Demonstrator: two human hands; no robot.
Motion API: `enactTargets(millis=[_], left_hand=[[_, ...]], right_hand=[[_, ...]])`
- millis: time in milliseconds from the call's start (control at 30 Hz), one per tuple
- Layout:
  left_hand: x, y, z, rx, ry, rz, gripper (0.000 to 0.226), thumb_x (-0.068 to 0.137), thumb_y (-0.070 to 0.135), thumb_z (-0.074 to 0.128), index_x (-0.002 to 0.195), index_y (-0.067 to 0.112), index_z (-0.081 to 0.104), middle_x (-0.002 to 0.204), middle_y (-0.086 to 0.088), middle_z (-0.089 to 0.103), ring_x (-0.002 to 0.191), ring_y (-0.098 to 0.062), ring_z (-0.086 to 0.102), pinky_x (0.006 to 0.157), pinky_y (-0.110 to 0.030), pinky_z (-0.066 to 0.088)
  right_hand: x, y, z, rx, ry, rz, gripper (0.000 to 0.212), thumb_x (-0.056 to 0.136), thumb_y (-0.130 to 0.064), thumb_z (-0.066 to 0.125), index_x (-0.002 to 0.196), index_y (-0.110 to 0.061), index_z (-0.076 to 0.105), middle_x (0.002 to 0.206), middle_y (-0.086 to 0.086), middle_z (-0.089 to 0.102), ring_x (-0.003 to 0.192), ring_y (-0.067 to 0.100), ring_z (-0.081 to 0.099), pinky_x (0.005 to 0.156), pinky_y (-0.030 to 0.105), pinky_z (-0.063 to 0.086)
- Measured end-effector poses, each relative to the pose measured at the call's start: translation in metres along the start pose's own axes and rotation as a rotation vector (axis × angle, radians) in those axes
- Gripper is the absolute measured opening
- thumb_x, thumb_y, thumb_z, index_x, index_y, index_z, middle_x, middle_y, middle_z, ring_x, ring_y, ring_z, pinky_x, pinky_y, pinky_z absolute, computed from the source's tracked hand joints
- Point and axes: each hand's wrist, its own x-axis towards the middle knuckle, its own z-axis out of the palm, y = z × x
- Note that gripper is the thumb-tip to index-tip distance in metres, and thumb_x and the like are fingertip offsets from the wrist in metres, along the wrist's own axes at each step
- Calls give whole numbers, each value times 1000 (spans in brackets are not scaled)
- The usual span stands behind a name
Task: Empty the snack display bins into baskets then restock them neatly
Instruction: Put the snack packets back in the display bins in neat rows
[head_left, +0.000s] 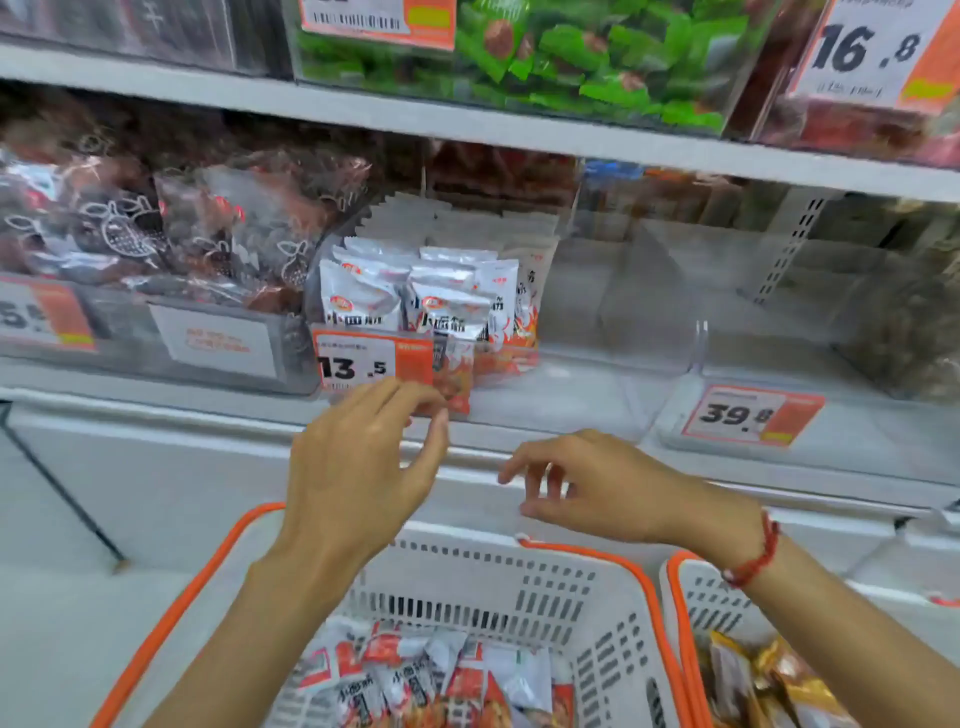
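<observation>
Behind the 13.5 tag, upright white-and-orange snack packets; both hands loosely spread, empty.

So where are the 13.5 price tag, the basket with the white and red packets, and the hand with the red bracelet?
13.5 price tag (358, 366): head view, on the printed number.
white basket (498, 582): head view, on its slotted back wall.
right hand (613, 486): head view, on the back of the hand, empty, fingers loosely curled.

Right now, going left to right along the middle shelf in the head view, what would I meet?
Dark strawberry-print packs → white-and-red snack packets behind the 13.5 tag → clear bin → 39.8 tag.
</observation>
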Motion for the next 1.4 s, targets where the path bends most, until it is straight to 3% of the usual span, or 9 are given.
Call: enactTargets(millis=[167, 300, 400, 500, 700, 833, 1000, 1100, 1400], left_hand=[[-136, -40, 36, 64, -560, -399, 22, 92, 22, 59, 112, 26, 68, 113, 6, 67, 107, -21, 63, 77, -37, 52], [-242, -82, 59, 151, -933, -362, 53, 65, 14, 80, 116, 22, 67, 115, -5, 69, 100, -32, 69, 75, -46, 58], [-283, -102, 72, 263, -1025, -393, 87, 38, 22, 96, 120, 18, 67, 113, -10, 71, 99, -33, 70, 76, -46, 57], [-294, -116, 80, 332, -1004, -425, 80, 65, 30, 80, 139, 12, 53, 142, -15, 52, 126, -38, 53, 105, -48, 31], [-289, -122, 85, 280, -1285, -636, 55, 101, 43, 39, 152, 32, 24, 160, 4, 23, 144, -22, 29, 113, -43, 30], [-270, -99, 89, 241, -1180, -738, 56, 98, 57, 36, 143, 26, 44, 149, -2, 43, 138, -26, 37, 114, -42, 30], [-222, -36, 89, -803, -1029, -1376, 70, 75, 74, 53, 126, 26, 57, 122, 10, 64, 106, -14, 66, 96, -38, 50], [-220, -28, 84, -806, -692, -1444, 35, 80, 47, 73, 106, 26, 61, 116, 1, 67, 106, -16, 65, 95, -38, 52], [-200, -36, 56, -777, -595, -1155, 23, 101, 33, 46, 105, 11, 50, 99, 6, 58, 98, -17, 58, 82, -30, 46]], right_hand=[[-1, 8, 118, -40, -321, 143, 29, 95, -23, 55, 125, -24, 58, 111, -2, 65, 103, 18, 58, 90, 32, 40], [-6, 20, 234, -26, -398, 256, 35, 92, -15, 52, 126, -18, 57, 121, 7, 61, 112, 27, 57, 86, 36, 48], [-19, 26, 304, -39, -362, 457, 52, 97, -23, 47, 147, -15, 34, 140, 7, 46, 127, 25, 45, 95, 34, 44], [-37, 28, 346, -64, -267, 588, 76, 97, -20, 44, 154, -10, -6, 151, 10, 32, 131, 28, 41, 104, 37, 41], [-37, 32, 328, 361, -168, 634, 83, 92, -24, 64, 154, -18, 10, 97, 3, 66, 74, 13, 58, 53, 15, 39], [-16, 33, 290, 1107, -1, 871, 30, 85, -18, 72, 114, -14, 64, 95, -6, 68, 87, 11, 62, 72, 19, 48], [-5, 17, 275, 1745, 298, 931, 63, 78, -16, 78, 133, -6, 48, 129, 6, 58, 117, 21, 57, 73, 24, 54], [-10, 4, 258, 1841, 290, 825, 62, 79, -13, 75, 134, -9, 49, 112, 4, 69, 99, 12, 67, 71, 20, 54], [-26, 14, 224, 1659, 166, 677, 57, 73, -34, 77, 122, -9, 64, 115, 3, 68, 112, 17, 61, 104, 33, 43]])
